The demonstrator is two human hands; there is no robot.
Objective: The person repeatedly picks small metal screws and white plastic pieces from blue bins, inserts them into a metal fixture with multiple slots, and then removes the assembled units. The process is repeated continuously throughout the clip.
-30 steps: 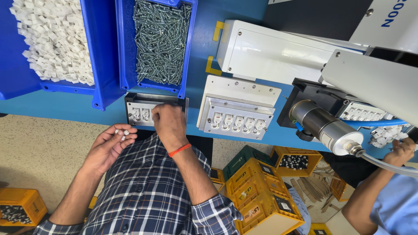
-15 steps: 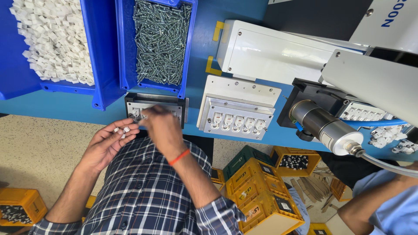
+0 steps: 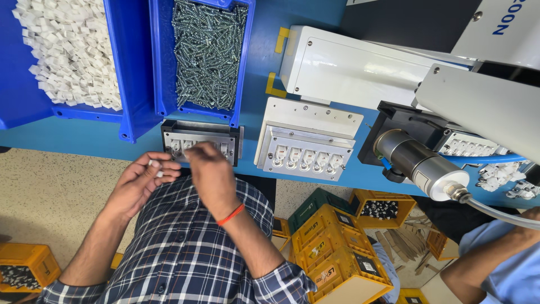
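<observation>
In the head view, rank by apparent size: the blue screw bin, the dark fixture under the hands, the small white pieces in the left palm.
1. Blue screw bin
2. Dark fixture, partly hidden by the right hand
3. Small white pieces in the left hand

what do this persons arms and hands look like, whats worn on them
Both hands are bare, with no gloves and no rings that can be made out. The left hand and right hand come out of a checked shirt in blue, white and dark lines, its sleeves rolled up near the elbows so the forearms are uncovered. A thin orange band circles the right wrist.
</observation>
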